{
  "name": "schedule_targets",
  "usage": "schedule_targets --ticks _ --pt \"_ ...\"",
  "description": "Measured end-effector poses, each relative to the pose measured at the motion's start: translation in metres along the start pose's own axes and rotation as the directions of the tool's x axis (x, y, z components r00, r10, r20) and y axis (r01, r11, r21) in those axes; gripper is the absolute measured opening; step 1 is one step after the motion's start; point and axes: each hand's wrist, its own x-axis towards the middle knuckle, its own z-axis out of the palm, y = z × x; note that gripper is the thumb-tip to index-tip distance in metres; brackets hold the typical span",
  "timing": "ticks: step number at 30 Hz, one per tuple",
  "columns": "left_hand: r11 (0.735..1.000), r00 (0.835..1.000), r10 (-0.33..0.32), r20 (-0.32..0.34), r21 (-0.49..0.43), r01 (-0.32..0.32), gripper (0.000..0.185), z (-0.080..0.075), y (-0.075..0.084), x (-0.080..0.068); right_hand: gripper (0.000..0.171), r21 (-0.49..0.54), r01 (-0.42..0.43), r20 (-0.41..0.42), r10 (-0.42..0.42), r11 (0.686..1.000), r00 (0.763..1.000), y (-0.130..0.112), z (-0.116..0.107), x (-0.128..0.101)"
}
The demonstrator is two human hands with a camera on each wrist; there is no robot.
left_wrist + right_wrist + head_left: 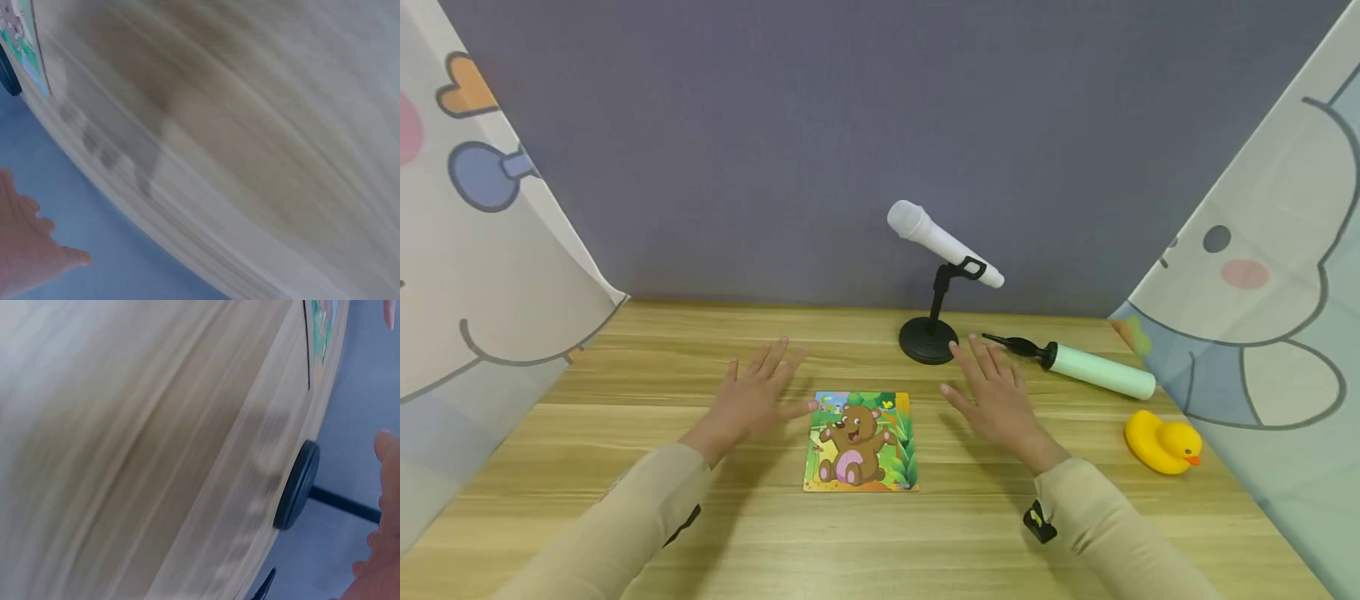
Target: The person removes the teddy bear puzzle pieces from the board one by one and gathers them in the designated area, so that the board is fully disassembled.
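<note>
A square bear picture puzzle (857, 443) lies flat on the wooden table, between the two hands. My left hand (752, 402) is held over the table left of it, fingers spread, thumb tip overlapping the puzzle's upper left corner in the head view. On the other side my right hand (998, 400) also spreads its fingers, apart from the puzzle and just in front of the microphone stand (928, 340). Neither hand holds anything. Both wrist views show the hands raised above the tabletop, with shadows on the wood below the fingers.
A white microphone (947, 243) is clipped in the black stand at the back. Right of it lies a pale green hand pump (1101, 371) with a black nozzle. A yellow rubber duck (1163, 443) sits near the right edge. A grey panel (760, 158) rises behind the table (647, 358).
</note>
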Motion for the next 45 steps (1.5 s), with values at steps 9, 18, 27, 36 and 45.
schedule_targets --ticks 9,18,27,36,45 --pt "0.995 0.977 0.103 0.187 -0.026 -0.100 0.105 -0.002 0.015 0.004 0.073 0.175 0.083 -0.004 -0.083 0.981 0.997 -0.021 0.007 0.014" --pt "0.992 0.948 0.101 0.301 -0.109 -0.071 0.122 0.002 0.023 -0.004 0.071 0.328 -0.011 0.141 -0.037 0.944 0.989 -0.031 0.020 0.025" --pt "0.992 0.940 0.096 0.326 -0.109 -0.064 0.126 0.011 0.020 -0.007 0.058 0.325 0.028 0.213 -0.102 0.945 0.972 -0.032 0.028 0.029" --pt "0.994 0.942 0.086 0.323 -0.089 -0.060 0.126 0.009 0.019 -0.010 0.050 0.275 0.045 0.218 -0.108 0.960 0.970 -0.040 0.037 0.031" --pt "0.996 0.950 0.063 0.307 -0.078 -0.040 0.124 0.003 0.010 -0.016 0.047 0.295 0.045 0.204 -0.109 0.954 0.973 -0.054 0.041 0.037"
